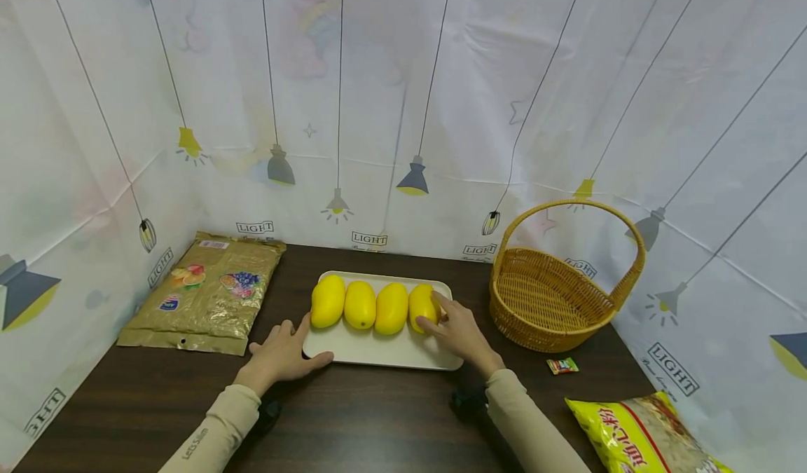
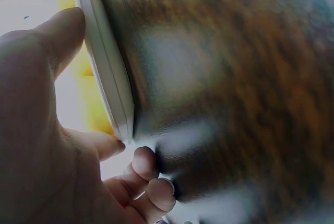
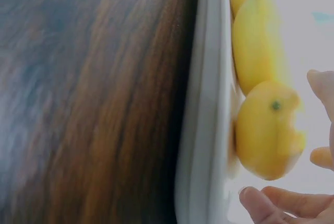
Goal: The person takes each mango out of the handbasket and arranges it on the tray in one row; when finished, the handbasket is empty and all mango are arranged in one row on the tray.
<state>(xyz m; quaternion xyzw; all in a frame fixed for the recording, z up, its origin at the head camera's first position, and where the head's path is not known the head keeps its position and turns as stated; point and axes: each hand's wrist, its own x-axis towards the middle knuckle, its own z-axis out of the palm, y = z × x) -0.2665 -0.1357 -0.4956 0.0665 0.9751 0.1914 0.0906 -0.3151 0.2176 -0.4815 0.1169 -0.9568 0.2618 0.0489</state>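
Note:
A cream rectangular tray lies on the table with several yellow mangoes in a row along its far side. My left hand is at the tray's left end, thumb along the front rim and index finger by the left side. The left wrist view shows that thumb against the tray rim, the other fingers bent near the table. My right hand reaches over the tray's right end, thumb and index finger spread about the rightmost mango. In the right wrist view a small gap separates the fingertips from this mango.
A gold printed bag lies at the back left. On the right stands a wicker basket with a tall handle, a small wrapped candy before it. A yellow food packet lies at the front right. Patterned cloth hangs behind the table.

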